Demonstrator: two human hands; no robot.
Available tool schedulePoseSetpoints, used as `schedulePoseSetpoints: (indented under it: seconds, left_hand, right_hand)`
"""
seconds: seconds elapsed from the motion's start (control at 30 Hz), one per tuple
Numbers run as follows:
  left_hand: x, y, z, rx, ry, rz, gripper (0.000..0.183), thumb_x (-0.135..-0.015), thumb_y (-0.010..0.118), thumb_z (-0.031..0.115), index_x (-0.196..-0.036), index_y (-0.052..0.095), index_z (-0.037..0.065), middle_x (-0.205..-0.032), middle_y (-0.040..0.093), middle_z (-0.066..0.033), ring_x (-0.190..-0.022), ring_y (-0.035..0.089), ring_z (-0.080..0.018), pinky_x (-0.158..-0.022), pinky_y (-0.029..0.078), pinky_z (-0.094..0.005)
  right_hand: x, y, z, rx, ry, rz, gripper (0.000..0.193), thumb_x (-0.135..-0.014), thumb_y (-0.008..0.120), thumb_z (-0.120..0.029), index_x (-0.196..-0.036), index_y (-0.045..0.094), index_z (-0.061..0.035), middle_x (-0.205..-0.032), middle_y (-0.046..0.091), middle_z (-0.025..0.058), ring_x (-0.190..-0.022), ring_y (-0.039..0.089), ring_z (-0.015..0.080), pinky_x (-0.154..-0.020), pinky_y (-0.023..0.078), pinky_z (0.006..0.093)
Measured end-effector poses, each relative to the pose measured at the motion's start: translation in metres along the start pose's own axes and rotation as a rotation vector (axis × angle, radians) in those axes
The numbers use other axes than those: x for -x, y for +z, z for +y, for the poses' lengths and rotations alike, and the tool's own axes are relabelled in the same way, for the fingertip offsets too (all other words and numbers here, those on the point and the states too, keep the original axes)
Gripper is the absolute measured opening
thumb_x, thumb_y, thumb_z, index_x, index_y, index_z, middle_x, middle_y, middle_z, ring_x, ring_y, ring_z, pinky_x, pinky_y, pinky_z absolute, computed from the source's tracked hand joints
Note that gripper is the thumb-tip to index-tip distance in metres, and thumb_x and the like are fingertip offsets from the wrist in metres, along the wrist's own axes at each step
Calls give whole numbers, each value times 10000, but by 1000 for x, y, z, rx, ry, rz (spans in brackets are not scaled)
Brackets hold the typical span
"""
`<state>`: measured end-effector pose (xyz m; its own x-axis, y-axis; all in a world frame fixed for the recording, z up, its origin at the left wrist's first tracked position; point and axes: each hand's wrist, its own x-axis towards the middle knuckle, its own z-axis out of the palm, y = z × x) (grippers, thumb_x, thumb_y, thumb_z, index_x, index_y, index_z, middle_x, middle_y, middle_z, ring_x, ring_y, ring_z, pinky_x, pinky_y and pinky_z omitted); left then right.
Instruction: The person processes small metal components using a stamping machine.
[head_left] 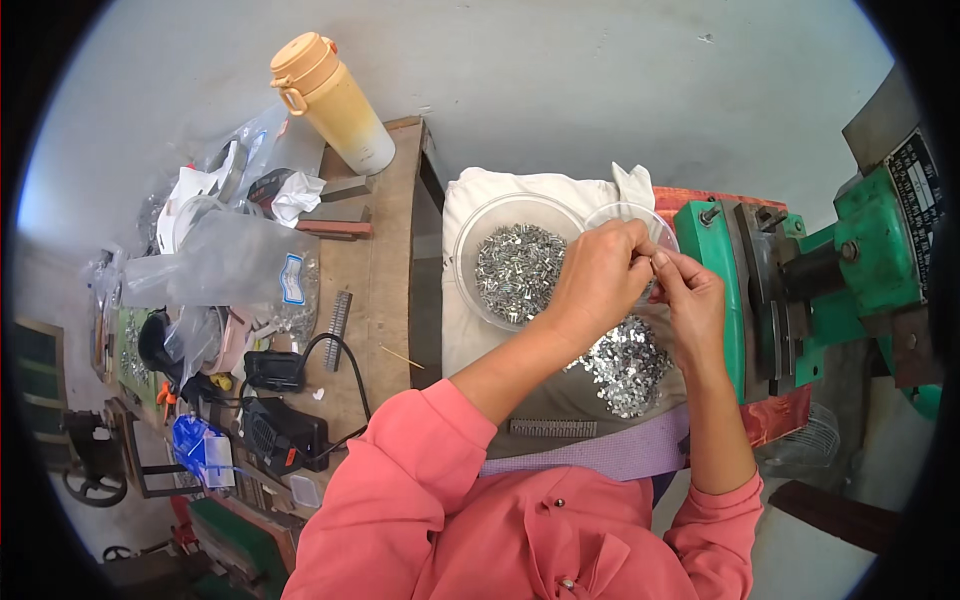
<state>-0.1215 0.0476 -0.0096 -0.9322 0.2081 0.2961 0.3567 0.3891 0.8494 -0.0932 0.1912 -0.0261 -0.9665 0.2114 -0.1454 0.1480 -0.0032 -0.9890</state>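
My left hand (605, 270) and my right hand (695, 300) meet over the cloth-covered work surface, fingertips pinched together. Whatever is between them is too small to make out. Left of my hands stands a round clear plastic bowl (463, 250) holding many small silvery metal parts (520, 268). A second clear round container (605, 212) is partly hidden behind my fingers. Just below my hands, a loose pile of small shiny flat metal pieces (628, 372) lies on the pale cloth (475, 355). A slotted metal strip (553, 428) rests near the front edge.
A green machine (715, 300) with metal jaws stands close on the right. At left, a wooden table (385, 260) carries a yellow bottle (338, 110), plastic bags (235, 260), another slotted strip (337, 330) and a black device (280, 432) with a cable. A purple mat (600, 455) borders my lap.
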Motion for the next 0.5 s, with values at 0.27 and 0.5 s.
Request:
schedulePoseSetpoints:
  seconds: [0.27, 0.5]
  left_hand:
    - [0, -4, -3, 694, -362, -85, 91, -856, 675, 21, -929, 676, -35, -841, 708, -90, -752, 662, -127, -682, 530, -274]
    - [10, -17, 7, 655, -319, -104, 94, -919, 658, -12, -1006, 673, -46, -915, 694, -69, -817, 656, -107, -768, 536, -240]
  right_hand:
    - [6, 2, -9, -95, 43, 26, 263, -907, 752, -204, -1073, 744, -1, -835, 676, -14, -645, 524, 46, -583, 447, 214]
    - [8, 6, -10, -208, -2, -36, 196, -910, 753, -214, -981, 759, -31, -792, 671, -19, -610, 534, 49, -552, 450, 207]
